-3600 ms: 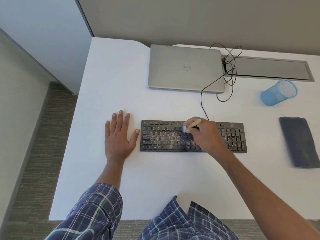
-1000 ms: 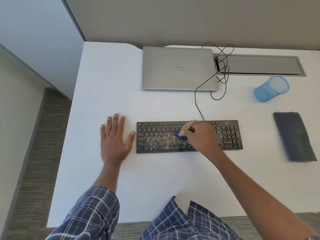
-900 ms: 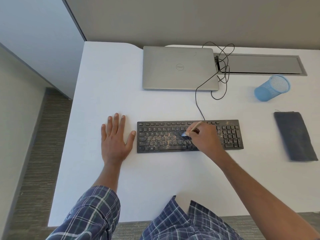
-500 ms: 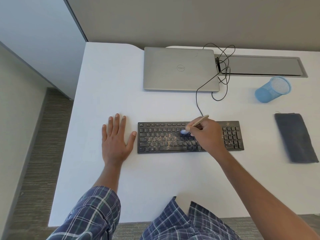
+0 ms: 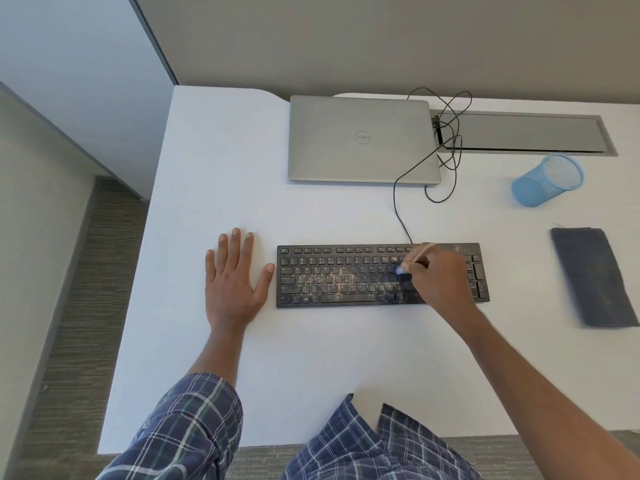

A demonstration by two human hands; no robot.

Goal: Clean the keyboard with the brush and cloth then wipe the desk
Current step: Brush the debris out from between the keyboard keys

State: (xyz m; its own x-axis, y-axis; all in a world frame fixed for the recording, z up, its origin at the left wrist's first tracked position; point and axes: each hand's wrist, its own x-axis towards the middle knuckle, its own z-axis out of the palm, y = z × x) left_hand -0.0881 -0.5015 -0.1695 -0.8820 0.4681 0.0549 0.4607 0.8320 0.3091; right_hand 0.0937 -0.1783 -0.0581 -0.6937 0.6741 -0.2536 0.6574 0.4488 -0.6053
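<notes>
A black keyboard (image 5: 346, 275) lies on the white desk (image 5: 311, 358), its middle keys dusted with tan crumbs. My right hand (image 5: 438, 282) rests over the keyboard's right half and pinches a small brush (image 5: 417, 258) with a tan handle; the pale blue bristles touch the keys right of centre. My left hand (image 5: 233, 278) lies flat on the desk just left of the keyboard, fingers spread, thumb near the keyboard's edge. A dark grey folded cloth (image 5: 594, 277) lies at the right of the desk, apart from both hands.
A closed silver laptop (image 5: 360, 140) sits behind the keyboard. A black cable (image 5: 401, 202) runs from the keyboard up to a grey cable tray (image 5: 519, 133). A blue mesh cup (image 5: 547, 180) stands at the back right. The desk's left edge drops to carpet.
My right hand and the brush have shifted slightly right along the keys, making small strokes. The left hand has stayed flat in place.
</notes>
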